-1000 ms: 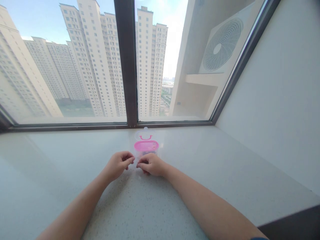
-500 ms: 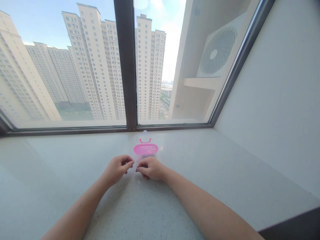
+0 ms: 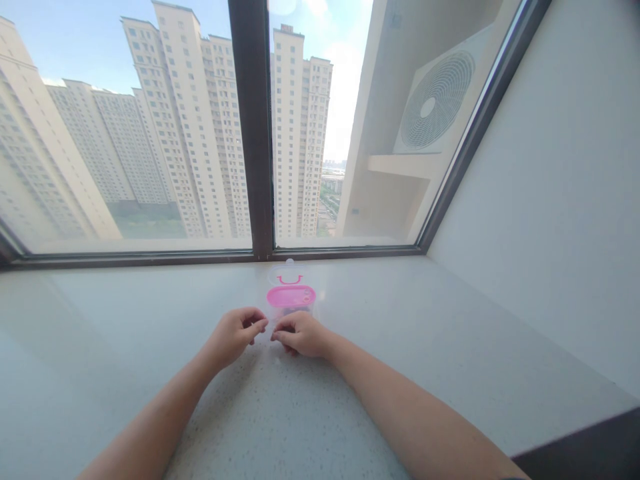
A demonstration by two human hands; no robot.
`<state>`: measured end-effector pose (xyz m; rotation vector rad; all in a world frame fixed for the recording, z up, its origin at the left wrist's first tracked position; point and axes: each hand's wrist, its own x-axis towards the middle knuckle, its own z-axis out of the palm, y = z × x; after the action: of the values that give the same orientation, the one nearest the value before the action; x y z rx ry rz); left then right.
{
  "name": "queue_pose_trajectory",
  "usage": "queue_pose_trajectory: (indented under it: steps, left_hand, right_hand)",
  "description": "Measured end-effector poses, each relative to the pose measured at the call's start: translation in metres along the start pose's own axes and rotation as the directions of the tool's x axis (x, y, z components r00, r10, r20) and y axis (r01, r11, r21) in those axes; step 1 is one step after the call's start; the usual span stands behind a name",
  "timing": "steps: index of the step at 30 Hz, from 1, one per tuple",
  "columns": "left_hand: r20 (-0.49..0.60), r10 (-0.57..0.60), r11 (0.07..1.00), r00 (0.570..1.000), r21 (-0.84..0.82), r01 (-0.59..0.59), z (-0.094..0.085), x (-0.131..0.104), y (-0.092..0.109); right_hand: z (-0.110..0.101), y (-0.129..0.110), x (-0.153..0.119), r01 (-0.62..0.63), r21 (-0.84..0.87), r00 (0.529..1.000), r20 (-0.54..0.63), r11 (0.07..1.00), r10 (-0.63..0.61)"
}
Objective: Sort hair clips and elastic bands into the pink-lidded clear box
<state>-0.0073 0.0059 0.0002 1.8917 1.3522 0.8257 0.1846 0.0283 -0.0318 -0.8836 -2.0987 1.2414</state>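
My left hand (image 3: 241,333) is held just above the sill, its thumb and fingers pinched together. Close by on the right, my right hand (image 3: 301,333) is pinched too, with its fingertips pointing toward the left ones. A narrow gap separates the two pinches. Anything between the fingers is too small or thin to make out. Right behind my right hand stands a small clear plastic box with a pink tray (image 3: 287,296) at its top and some dark content below. Its transparent lid with a pink handle (image 3: 291,280) is tipped back toward the window. My right hand hides part of the box front.
The pale speckled windowsill (image 3: 125,333) stretches to both sides. Behind the box runs the dark window frame (image 3: 257,251). A white wall (image 3: 550,200) rises on the right, and a dark edge (image 3: 590,443) shows at the lower right.
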Motion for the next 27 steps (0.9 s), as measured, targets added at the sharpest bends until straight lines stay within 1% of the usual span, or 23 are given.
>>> queue_pose_trajectory:
  steps: [6,13,23,27]
  left_hand:
    - [-0.001,-0.005,1.0,1.0,-0.007,0.005,-0.0003,0.0,0.0028]
    - [-0.008,-0.008,1.0,1.0,-0.013,0.008,-0.001,-0.0002,0.0022]
    - [-0.012,-0.02,1.0,1.0,-0.01,0.02,-0.0021,-0.0019,0.0087]
    - [-0.009,-0.014,1.0,1.0,-0.011,0.014,-0.0022,-0.0014,0.0087]
  right_hand:
    - [0.0007,0.0027,0.0002,-0.002,0.01,1.0,0.003,1.0,0.002]
    - [0.0004,-0.0017,-0.0007,-0.018,0.003,1.0,-0.003,1.0,0.018]
    - [0.0,-0.0035,-0.0015,-0.074,0.065,0.997,0.013,0.995,0.073]
    - [0.0002,-0.0046,-0.0015,-0.071,0.065,0.997,0.009,0.995,0.071]
